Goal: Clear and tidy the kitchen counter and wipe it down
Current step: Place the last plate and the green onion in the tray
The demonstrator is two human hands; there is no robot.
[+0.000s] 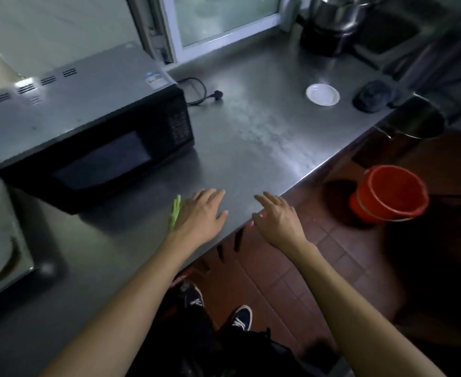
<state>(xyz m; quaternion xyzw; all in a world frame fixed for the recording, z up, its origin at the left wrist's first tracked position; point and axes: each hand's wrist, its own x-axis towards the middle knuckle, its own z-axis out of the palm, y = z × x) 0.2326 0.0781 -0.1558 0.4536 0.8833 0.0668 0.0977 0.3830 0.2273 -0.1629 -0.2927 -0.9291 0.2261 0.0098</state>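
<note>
Green cloth (pixel 175 213) peeks out along your flat, spread left hand (pixel 200 214) at lower centre, long axis pointing away from you; your right hand (pixel 274 217) hovers loose, farther right, holding nothing.

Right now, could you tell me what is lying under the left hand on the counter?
A green cloth shows as a narrow strip at the outer edge of the left hand, which rests flat on the steel counter. The rest of it is covered by the palm.
</note>
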